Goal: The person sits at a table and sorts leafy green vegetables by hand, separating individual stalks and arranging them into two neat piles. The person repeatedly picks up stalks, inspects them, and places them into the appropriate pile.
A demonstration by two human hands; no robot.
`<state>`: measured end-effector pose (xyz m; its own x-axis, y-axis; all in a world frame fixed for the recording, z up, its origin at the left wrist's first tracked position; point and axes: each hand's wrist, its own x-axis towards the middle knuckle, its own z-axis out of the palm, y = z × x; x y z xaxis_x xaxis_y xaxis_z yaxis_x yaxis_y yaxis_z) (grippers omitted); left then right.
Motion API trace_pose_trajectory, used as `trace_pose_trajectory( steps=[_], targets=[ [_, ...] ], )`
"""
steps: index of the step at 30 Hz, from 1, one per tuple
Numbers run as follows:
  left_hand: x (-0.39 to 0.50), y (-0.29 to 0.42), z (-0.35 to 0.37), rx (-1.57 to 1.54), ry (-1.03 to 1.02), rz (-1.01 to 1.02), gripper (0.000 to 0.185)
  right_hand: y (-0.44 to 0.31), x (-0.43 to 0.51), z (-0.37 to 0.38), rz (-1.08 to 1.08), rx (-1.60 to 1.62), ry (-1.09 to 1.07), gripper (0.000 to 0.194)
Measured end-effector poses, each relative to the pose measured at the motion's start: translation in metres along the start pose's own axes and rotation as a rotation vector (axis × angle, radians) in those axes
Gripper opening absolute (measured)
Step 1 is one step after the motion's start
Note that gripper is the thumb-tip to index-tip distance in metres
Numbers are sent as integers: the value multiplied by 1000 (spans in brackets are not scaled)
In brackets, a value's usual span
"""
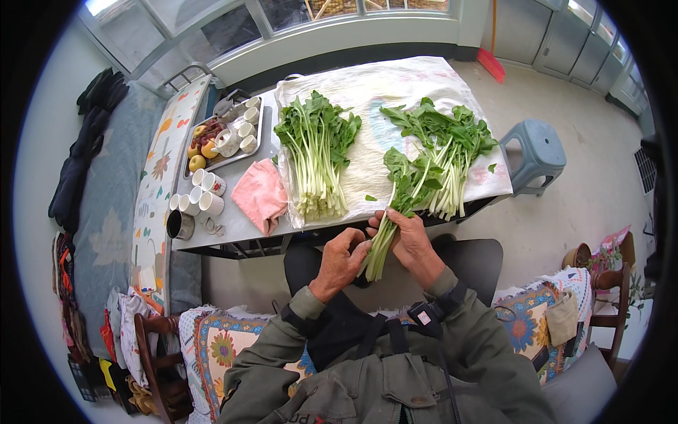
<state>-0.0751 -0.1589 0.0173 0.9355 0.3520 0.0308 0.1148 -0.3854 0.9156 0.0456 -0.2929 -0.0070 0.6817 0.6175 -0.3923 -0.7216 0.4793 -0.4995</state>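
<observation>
In front of my lap, my right hand (411, 239) grips a small bunch of leafy green vegetables (384, 238) by the pale stems. The bunch slants, leaves toward the table and cut ends toward me. My left hand (339, 261) has its thumb and curled fingers at the side of those stems, near their lower ends. Beyond my right hand lies a loose, spread pile of the same greens (450, 153). A larger, neatly aligned pile (316, 159) rests further left, its stems facing me. Both piles lie on a white woven plastic sheet (365, 180) over the table.
Left of the sheet are a pink cloth (260, 196), several white cups (212, 202), a dark metal mug (180, 225) and a metal tray (258, 139) with fruit and a teapot (228, 143). A blue-grey plastic stool (534, 153) stands right of the table. A patterned seat cover (228, 344) lies beside me.
</observation>
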Motion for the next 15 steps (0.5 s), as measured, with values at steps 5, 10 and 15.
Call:
trace_pose_trajectory(
  steps=[5,10,15],
  targets=[
    [-4,-1,3,64,-42,105,19,4,-6,4,5,-15,-23,22],
    [-4,-2,5,-63,-12,87,18,6,-7,2,23,-29,-45,22],
    [6,-8,8,7,52,93,20,12,-8,2,15,-75,-86,20]
  ],
)
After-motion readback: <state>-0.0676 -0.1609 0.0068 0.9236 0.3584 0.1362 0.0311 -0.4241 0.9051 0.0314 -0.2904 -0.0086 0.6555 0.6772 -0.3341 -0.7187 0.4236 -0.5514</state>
